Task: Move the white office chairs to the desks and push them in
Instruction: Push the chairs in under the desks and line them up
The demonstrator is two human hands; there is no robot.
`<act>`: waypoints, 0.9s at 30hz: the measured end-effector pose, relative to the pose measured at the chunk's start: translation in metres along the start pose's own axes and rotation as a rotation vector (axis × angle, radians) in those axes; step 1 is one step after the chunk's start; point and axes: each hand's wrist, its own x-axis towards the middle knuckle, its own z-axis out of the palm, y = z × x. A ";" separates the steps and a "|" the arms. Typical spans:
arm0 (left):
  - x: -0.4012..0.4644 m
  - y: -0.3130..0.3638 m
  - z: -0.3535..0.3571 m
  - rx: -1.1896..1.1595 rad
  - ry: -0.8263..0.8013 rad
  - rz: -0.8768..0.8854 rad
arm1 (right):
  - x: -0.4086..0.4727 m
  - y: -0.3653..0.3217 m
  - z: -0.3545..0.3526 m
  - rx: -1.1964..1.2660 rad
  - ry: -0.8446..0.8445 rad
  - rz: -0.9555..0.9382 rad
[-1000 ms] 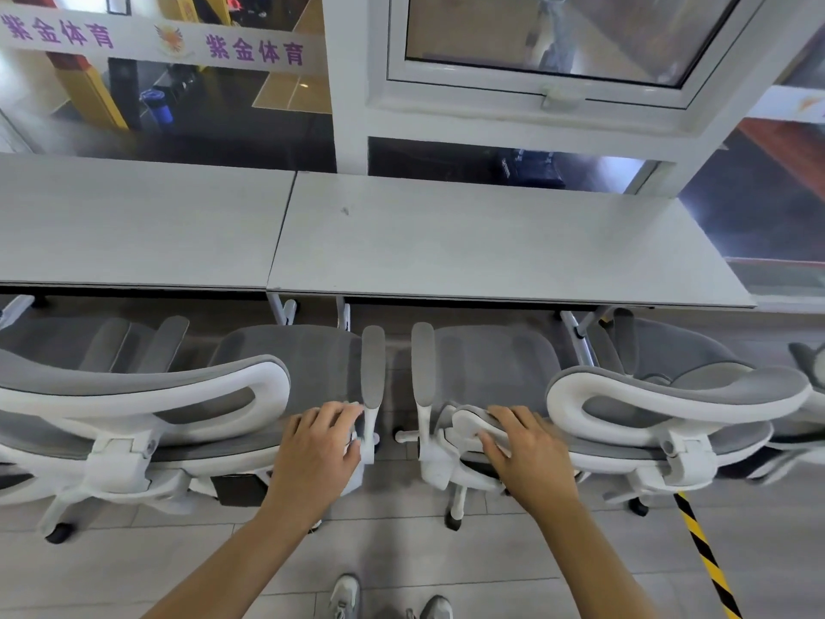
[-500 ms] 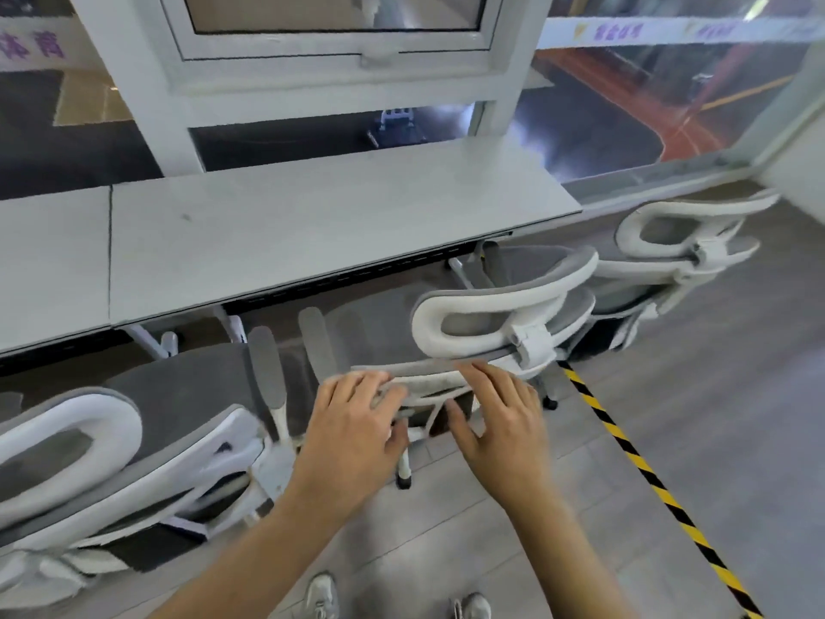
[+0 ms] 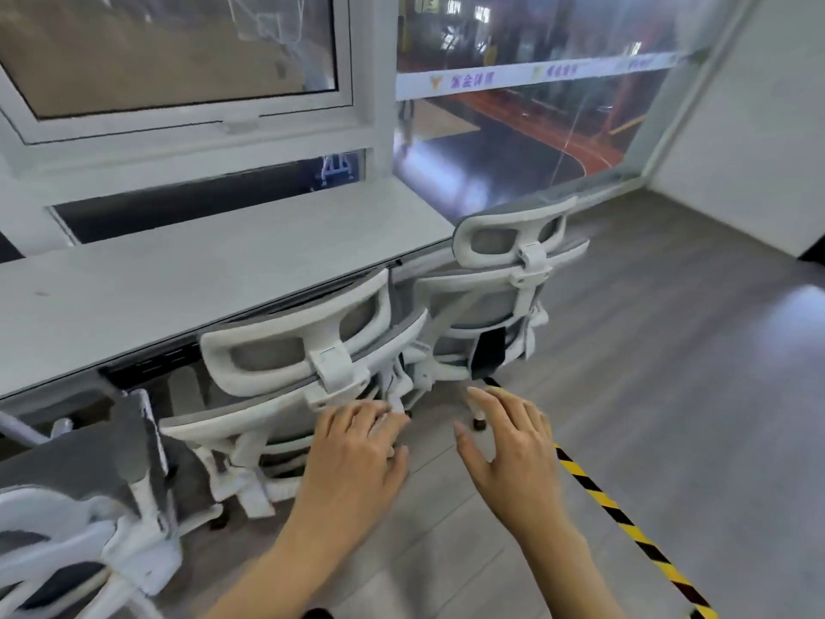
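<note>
Three white office chairs with grey mesh stand along the pale grey desk [image 3: 187, 283]. The middle chair [image 3: 303, 355] is tucked under the desk edge right in front of me. My left hand [image 3: 357, 453] hovers by its lower back frame, fingers straight, fingertips close to the white frame; whether they touch is unclear. My right hand [image 3: 509, 444] is spread in the air over the floor and holds nothing. The right chair [image 3: 504, 279] stands past the desk's right end, close against the middle chair. The left chair [image 3: 89, 511] shows partly at the lower left.
A yellow-and-black striped tape line [image 3: 625, 524] runs across the grey floor to the right of my hands. Behind the desk is a white window frame [image 3: 187, 140] and glass overlooking a sports hall. Open floor lies to the right, bounded by a white wall [image 3: 750, 127].
My view has swung right along the desk. Both hands came off the chair frames they held a second ago and now hover with straight fingers; the right-hand chair has come into full view.
</note>
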 end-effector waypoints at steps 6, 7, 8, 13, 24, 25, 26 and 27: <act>0.044 0.053 0.040 -0.027 -0.082 0.014 | 0.003 0.082 -0.021 0.010 -0.001 0.097; 0.052 0.058 0.047 -0.028 -0.094 0.018 | 0.007 0.092 -0.021 0.010 -0.006 0.113; 0.060 0.062 0.055 -0.028 -0.100 0.019 | 0.013 0.102 -0.021 0.011 -0.013 0.123; 0.112 0.063 0.097 -0.016 -0.107 -0.058 | 0.064 0.149 -0.010 -0.004 -0.090 0.097; 0.215 0.040 0.149 0.019 -0.002 -0.268 | 0.207 0.208 0.025 0.032 -0.223 -0.096; 0.220 0.037 0.152 0.042 0.004 -0.291 | 0.217 0.208 0.031 0.032 -0.243 -0.120; 0.224 0.033 0.156 0.071 -0.002 -0.321 | 0.228 0.208 0.038 0.028 -0.261 -0.153; 0.229 0.028 0.159 0.107 -0.020 -0.357 | 0.241 0.208 0.046 0.022 -0.273 -0.195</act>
